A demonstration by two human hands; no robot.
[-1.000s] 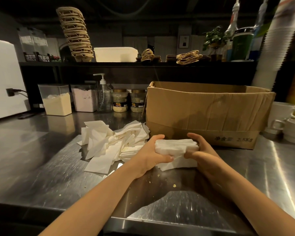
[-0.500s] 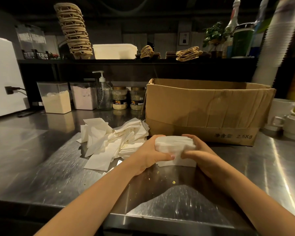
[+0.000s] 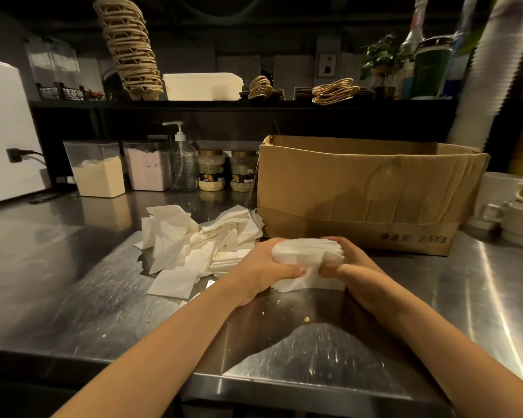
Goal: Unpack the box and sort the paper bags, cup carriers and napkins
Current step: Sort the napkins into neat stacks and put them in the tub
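Observation:
A thick stack of white napkins [image 3: 307, 251] stands on the steel counter [image 3: 73, 282] just in front of the open cardboard box [image 3: 360, 191]. My left hand [image 3: 263, 270] grips its left end and my right hand [image 3: 354, 267] grips its right end, thumbs pressed into the near side. To the left lies a loose heap of white napkins [image 3: 194, 239]. A leaning tower of brown cup carriers [image 3: 130, 49] stands on the dark shelf, with more cup carriers [image 3: 332, 90] lying flat further right. The box's inside is hidden.
Two clear bins of powder [image 3: 98, 170], a pump bottle [image 3: 181, 158] and two jars [image 3: 212, 170] line the back of the counter. White cups and saucers [image 3: 507, 212] stand at the right. A white tub [image 3: 201, 86] sits on the shelf. Crumbs dot the counter near me.
Both hands have drawn closer together on the napkin stack, squeezing it so its top bulges and the lower napkins fan out.

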